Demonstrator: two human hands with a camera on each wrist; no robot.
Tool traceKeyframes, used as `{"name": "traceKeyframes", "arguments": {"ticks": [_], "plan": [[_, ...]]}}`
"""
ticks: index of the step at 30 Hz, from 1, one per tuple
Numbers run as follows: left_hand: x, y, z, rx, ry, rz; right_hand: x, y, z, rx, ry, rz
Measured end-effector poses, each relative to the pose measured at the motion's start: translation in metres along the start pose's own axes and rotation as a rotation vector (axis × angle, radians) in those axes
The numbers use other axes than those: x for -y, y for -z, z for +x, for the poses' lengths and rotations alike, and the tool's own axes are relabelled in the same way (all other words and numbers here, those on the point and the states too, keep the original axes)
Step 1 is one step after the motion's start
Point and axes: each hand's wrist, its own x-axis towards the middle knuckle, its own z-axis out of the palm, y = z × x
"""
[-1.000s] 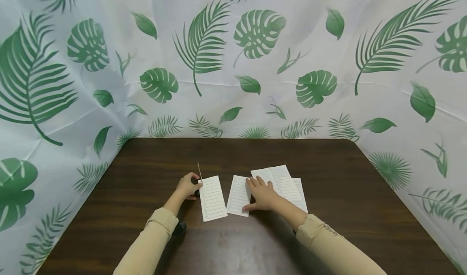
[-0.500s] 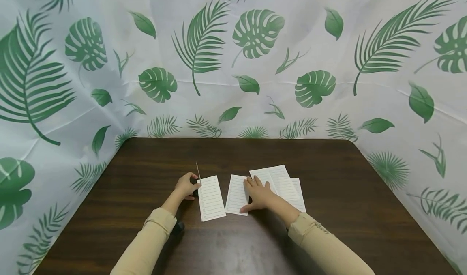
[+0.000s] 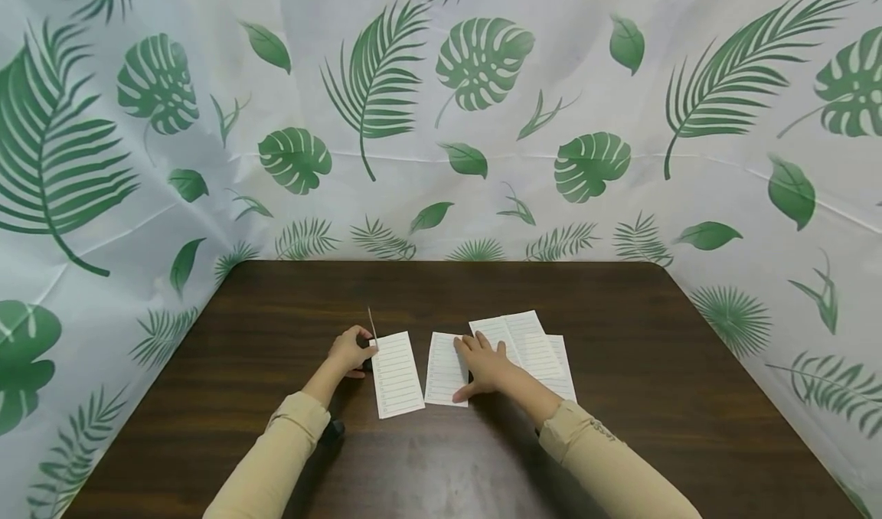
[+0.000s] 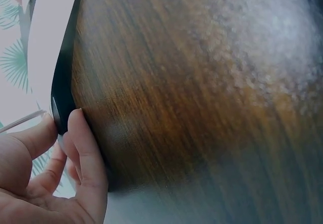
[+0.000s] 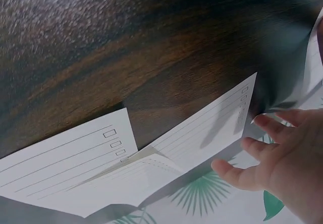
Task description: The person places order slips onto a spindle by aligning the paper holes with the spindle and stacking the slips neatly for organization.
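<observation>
In the head view my left hand point(image 3: 350, 352) grips the left edge of a white lined card point(image 3: 398, 373), thumb on top. Beside the thumb a thin light strip point(image 3: 373, 326) stands nearly upright. The left wrist view shows a black object point(image 4: 61, 105) under the white card's edge, between thumb and fingers; its kind I cannot tell. My right hand point(image 3: 485, 364) lies with spread fingers over the right edge of the middle lined card point(image 3: 441, 370). In the right wrist view, that hand's fingers reach close to a card with checkboxes point(image 5: 222, 115).
Overlapping lined cards point(image 3: 534, 343) lie just right of my right hand. All rest on a dark wood table point(image 3: 441, 289). A white cloth with green leaves point(image 3: 400, 205) hangs behind its far edge and along both sides.
My right hand has slid slightly left, and the middle card's far end has shifted a little left with it, narrowing the gap to the left card. My left hand keeps its grip.
</observation>
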Motion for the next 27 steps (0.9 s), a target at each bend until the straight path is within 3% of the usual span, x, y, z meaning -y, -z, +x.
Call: {"name": "traceKeyframes", "arguments": {"ticks": [5, 12, 15, 23, 27], "plan": [[0.003, 0.0, 0.003, -0.001, -0.009, -0.006, 0.001, 0.0, 0.0, -0.069, 0.03, 0.044], [0.002, 0.002, 0.004, -0.012, -0.004, 0.006, 0.007, -0.006, 0.008, -0.347, 0.089, 0.143], [0.001, 0.002, 0.003, -0.006, -0.01, 0.01, 0.008, -0.007, 0.009, -0.416, 0.076, 0.199], [0.002, 0.001, 0.001, -0.006, -0.006, 0.006, 0.006, -0.008, 0.007, -0.439, 0.108, 0.205], [0.001, 0.002, 0.001, -0.004, -0.006, 0.003, 0.002, -0.008, 0.006, -0.377, 0.084, 0.266]]}}
